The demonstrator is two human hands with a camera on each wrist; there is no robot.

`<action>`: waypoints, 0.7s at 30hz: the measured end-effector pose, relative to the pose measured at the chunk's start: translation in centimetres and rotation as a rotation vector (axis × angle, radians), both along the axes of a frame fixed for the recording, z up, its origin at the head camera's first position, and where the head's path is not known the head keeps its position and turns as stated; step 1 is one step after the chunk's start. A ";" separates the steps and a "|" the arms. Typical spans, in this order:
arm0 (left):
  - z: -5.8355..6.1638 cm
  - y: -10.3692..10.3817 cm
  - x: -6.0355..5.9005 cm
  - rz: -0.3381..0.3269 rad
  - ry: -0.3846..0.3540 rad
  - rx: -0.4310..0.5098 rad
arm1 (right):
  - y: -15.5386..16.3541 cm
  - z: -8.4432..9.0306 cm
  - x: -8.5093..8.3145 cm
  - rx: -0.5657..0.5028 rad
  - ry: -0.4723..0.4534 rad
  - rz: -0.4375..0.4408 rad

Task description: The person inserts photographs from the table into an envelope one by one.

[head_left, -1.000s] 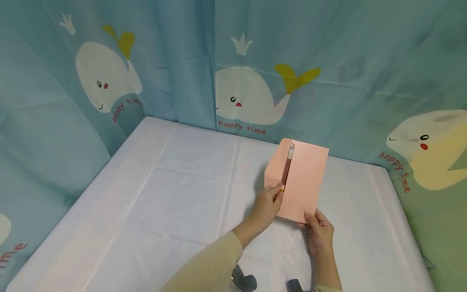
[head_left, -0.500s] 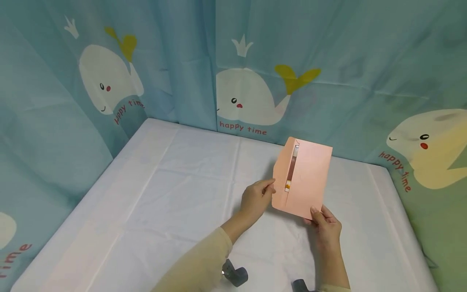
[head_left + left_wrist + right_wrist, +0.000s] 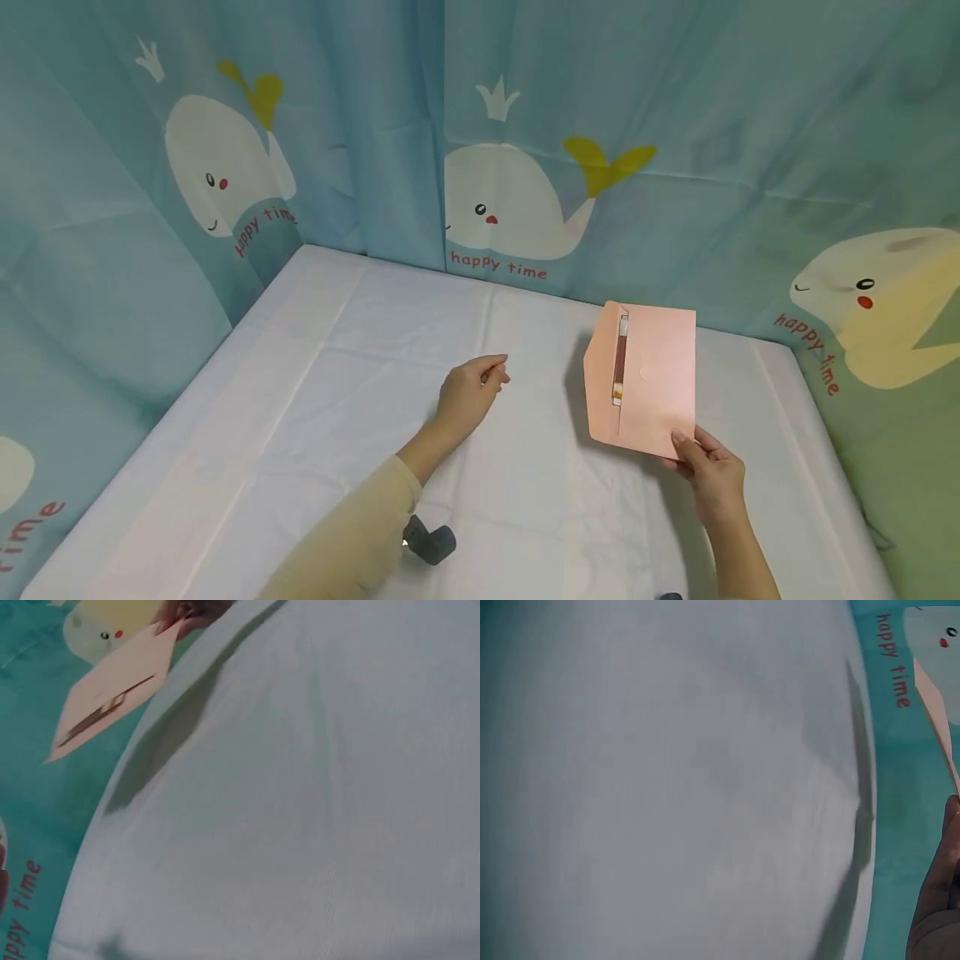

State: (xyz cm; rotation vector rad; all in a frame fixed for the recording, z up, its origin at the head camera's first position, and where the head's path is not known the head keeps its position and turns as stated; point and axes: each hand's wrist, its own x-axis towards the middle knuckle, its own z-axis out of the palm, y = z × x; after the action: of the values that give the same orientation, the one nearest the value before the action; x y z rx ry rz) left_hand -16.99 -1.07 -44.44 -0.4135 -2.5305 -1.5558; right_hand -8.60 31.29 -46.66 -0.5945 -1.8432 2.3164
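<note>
In the head view my right hand (image 3: 712,475) pinches a pink paper envelope (image 3: 660,375) by its near right corner, thumb on top. The envelope's flap (image 3: 602,375) is folded out to the left. Through its mouth shows a narrow strip of something flat (image 3: 619,358), brown with white and yellow ends; the rest is hidden inside. The left wrist view shows the envelope (image 3: 112,690) raised, casting a shadow on the cloth. My left hand (image 3: 467,396) hovers left of the envelope, apart from it, fingers loosely bent and holding nothing.
A white cloth (image 3: 360,367) covers the table. Blue-green curtains (image 3: 375,125) printed with whales stand along its back and sides. A dark grey wrist device (image 3: 432,542) sits by the left sleeve, and another (image 3: 670,596) barely shows at the bottom edge.
My left hand has let go of the envelope's contents and flap and drawn back to the left. My right hand has carried the envelope to the right, turning it slightly.
</note>
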 end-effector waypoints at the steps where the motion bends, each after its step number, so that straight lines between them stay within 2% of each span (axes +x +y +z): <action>1: 0.1 -0.6 -0.1 -0.009 -0.033 -0.003 | 0.3 0.0 0.0 0.010 -0.018 0.011; 5: 0.1 -3.0 -0.4 -0.017 -0.136 -0.005 | 1.5 0.1 0.0 0.020 -0.112 0.038; 11: -0.6 -6.3 -1.5 0.018 -0.225 0.014 | 2.5 0.1 0.0 0.127 -0.278 0.053; 17: -1.1 -9.0 -1.9 0.011 -0.245 -0.066 | 3.6 -0.2 0.0 0.160 -0.362 0.098; 21: -1.0 -10.4 -1.8 -0.011 -0.220 -0.155 | 4.4 -0.4 0.1 0.200 -0.378 0.142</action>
State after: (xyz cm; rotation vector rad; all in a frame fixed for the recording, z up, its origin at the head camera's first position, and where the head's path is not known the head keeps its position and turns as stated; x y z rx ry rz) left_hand -18.79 -11.48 -45.45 -0.2878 -2.8311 -1.4885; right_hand -8.52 35.72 -47.06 -0.9529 -2.3173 2.1779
